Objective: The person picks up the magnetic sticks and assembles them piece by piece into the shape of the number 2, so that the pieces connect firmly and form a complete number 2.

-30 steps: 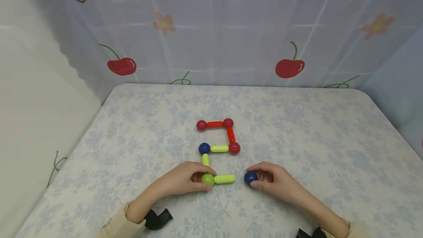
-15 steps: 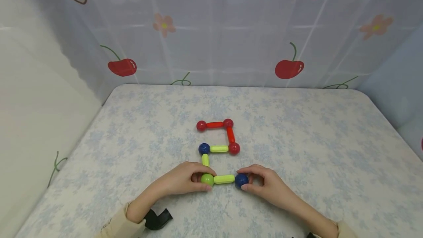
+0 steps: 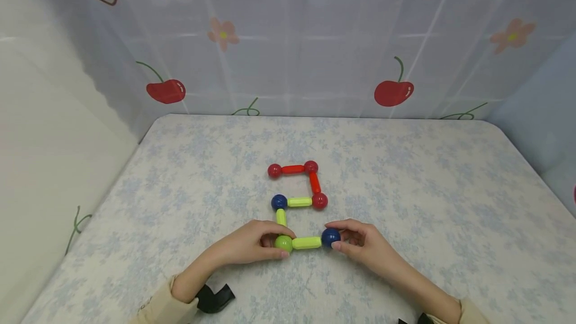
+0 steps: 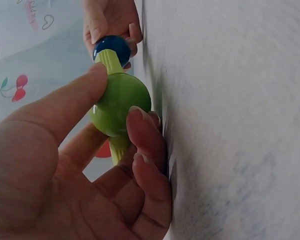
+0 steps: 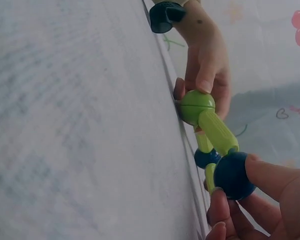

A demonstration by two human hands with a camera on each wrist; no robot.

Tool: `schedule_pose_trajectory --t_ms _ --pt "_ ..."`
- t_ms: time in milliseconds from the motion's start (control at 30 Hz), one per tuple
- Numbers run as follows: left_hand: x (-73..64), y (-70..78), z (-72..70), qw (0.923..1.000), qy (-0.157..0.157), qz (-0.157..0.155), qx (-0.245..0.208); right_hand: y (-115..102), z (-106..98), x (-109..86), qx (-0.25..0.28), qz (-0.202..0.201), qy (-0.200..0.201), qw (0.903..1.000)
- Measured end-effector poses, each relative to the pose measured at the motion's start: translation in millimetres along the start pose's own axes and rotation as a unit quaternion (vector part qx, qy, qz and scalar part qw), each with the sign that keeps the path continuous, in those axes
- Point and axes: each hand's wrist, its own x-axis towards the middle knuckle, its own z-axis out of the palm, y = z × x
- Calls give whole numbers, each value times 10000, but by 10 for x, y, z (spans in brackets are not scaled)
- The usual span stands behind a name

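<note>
My left hand holds a light green ball between thumb and fingers. From that ball a yellow-green rod runs right to a dark blue ball, which my right hand pinches. The right wrist view shows the rod's end meeting this blue ball. Another yellow-green rod leads back from the green ball to a second blue ball. In the left wrist view the green ball sits between thumb and fingertips.
Beyond the second blue ball, a yellow-green rod joins a red ball. Red rods and more red balls carry the zigzag chain further back. All lies on a flowered tablecloth, before a printed curtain.
My right hand has brought the blue ball leftward to the free end of the front yellow-green rod, then shifted slightly back and away. My left hand has stayed at the green ball.
</note>
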Motion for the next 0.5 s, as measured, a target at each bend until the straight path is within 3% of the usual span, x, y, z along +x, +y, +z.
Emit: schedule_pose_trajectory --t_ms 300,500 --pt "10 12 -2 10000 -6 -11 37 -3 1 5 130 -27 -6 9999" --pt "12 2 -3 9999 0 86 142 -15 -15 -5 -479 -48 12 9988"
